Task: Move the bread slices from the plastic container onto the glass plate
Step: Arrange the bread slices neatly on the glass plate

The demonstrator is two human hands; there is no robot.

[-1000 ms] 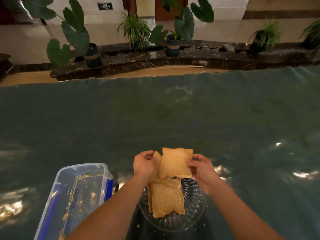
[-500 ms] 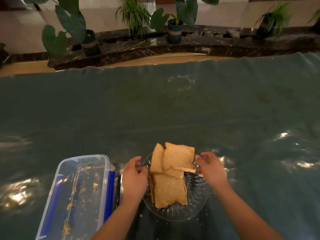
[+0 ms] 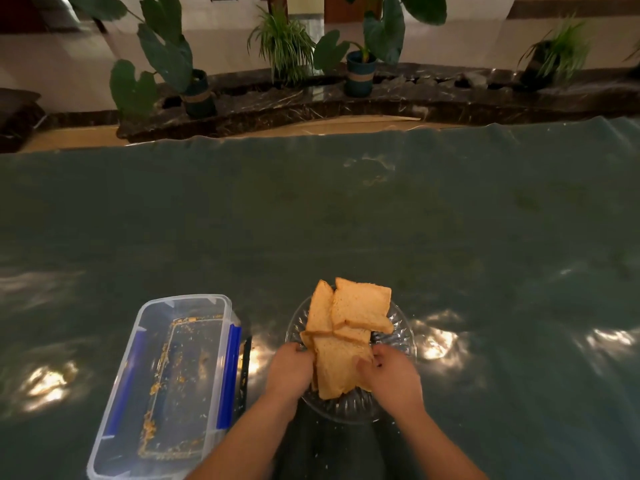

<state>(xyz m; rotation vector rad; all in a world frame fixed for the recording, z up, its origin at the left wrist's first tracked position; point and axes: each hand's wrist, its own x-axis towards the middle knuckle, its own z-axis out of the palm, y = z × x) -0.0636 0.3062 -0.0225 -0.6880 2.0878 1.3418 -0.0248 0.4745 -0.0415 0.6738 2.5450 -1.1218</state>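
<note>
Several bread slices lie piled on the glass plate (image 3: 401, 336) near the table's front edge. The far slices (image 3: 360, 308) lean across the plate's back half. The nearest slice (image 3: 337, 367) sits between my hands. My left hand (image 3: 289, 370) touches its left edge, and my right hand (image 3: 393, 374) has its fingers curled over its right edge. The clear plastic container (image 3: 166, 386) with blue clips stands left of the plate and holds only crumbs.
A dark green glossy cloth (image 3: 311, 220) covers the whole table. Beyond its far edge runs a dark stone ledge (image 3: 311, 98) with several potted plants.
The two upper slices were set down on the plate's far side. Both hands then drew back toward me and closed in on the nearest slice.
</note>
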